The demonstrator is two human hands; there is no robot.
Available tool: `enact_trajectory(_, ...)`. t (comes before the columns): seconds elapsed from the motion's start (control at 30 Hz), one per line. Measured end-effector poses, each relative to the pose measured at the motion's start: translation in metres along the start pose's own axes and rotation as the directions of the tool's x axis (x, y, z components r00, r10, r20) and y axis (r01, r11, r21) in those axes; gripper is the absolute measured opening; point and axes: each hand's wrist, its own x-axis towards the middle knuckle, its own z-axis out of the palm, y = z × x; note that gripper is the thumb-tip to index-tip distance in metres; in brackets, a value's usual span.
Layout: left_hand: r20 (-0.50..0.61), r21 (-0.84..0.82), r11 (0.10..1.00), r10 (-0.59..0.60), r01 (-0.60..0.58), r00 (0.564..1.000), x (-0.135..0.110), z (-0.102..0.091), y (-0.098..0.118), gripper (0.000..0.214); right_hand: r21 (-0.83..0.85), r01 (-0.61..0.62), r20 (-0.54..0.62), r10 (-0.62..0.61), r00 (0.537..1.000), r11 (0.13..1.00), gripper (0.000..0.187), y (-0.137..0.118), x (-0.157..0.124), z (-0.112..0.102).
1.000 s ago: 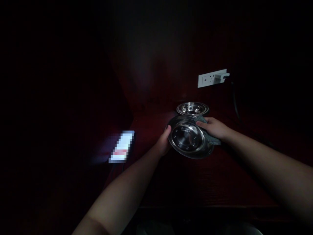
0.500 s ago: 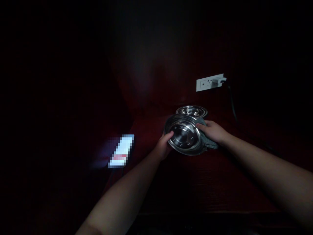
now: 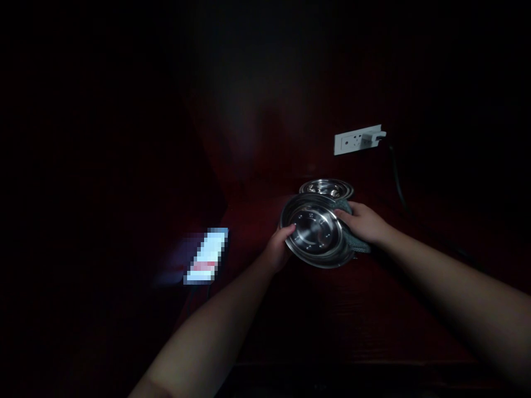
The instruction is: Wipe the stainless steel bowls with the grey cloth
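A shiny steel bowl (image 3: 313, 235) is held tilted, its inside facing me, with small dotted marks around its base. My left hand (image 3: 280, 247) grips its left rim, thumb inside and the other fingers hidden behind. On the right side, my right hand (image 3: 363, 221) pinches a grey-green cloth (image 3: 357, 242) against the bowl's rim. Just behind the bowl lies a second steel dish (image 3: 327, 182), partly covered by the held one; its inside shows bright reflections or contents that I cannot make out.
A phone-like bright screen (image 3: 206, 257), blurred out, stands at the left edge of the dark red surface (image 3: 373, 315). On the back wall is a white socket plate (image 3: 350, 143) with a plug in it, and a dark cable (image 3: 397, 179) hangs down to the right.
The bowl has tipped slightly, its lower rim now a little lower and more of its inner wall showing. Both hands keep their hold, almost in the same place.
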Motion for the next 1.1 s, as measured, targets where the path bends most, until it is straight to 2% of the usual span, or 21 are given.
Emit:
enact_trajectory(0.27,-0.042,-0.010,0.999,0.046,-0.047,0.998,0.0012,-0.0007,-0.0001,0.046,-0.079,0.020,-0.100,-0.028,0.995,0.997,0.035,-0.0036,-0.0015,-0.0010)
enact_trajectory(0.4,-0.059,-0.023,0.996,0.083,-0.084,0.995,0.0018,-0.0005,0.0001,0.048,-0.174,0.016,-0.067,-0.028,0.997,0.985,0.033,-0.0070,-0.0020,-0.0035)
enact_trajectory(0.53,-0.089,-0.021,0.995,0.094,-0.096,0.992,0.0031,-0.0018,-0.0010,0.049,-0.364,0.078,-0.139,-0.137,0.981,0.928,0.035,-0.0070,-0.0017,-0.0062)
enact_trajectory(0.6,-0.097,-0.023,0.994,0.100,-0.102,0.990,0.0038,-0.0025,-0.0017,0.049,-0.404,0.085,-0.167,-0.165,0.972,0.911,0.037,-0.0057,-0.0016,-0.0072)
enact_trajectory(0.77,-0.085,-0.007,0.994,0.113,-0.114,0.990,0.0043,-0.0038,-0.0030,0.050,-0.320,0.034,-0.116,-0.075,0.990,0.947,0.037,-0.0045,-0.0020,-0.0053)
enact_trajectory(0.87,-0.082,0.000,0.993,0.115,-0.115,0.990,0.0041,-0.0045,-0.0035,0.051,-0.292,0.037,-0.080,-0.063,0.995,0.956,0.035,-0.0058,-0.0027,-0.0024)
enact_trajectory(1.1,-0.065,0.013,0.994,0.105,-0.104,0.992,0.0041,-0.0035,-0.0030,0.050,-0.274,0.023,-0.089,-0.049,0.995,0.961,0.033,-0.0090,-0.0039,0.0005)
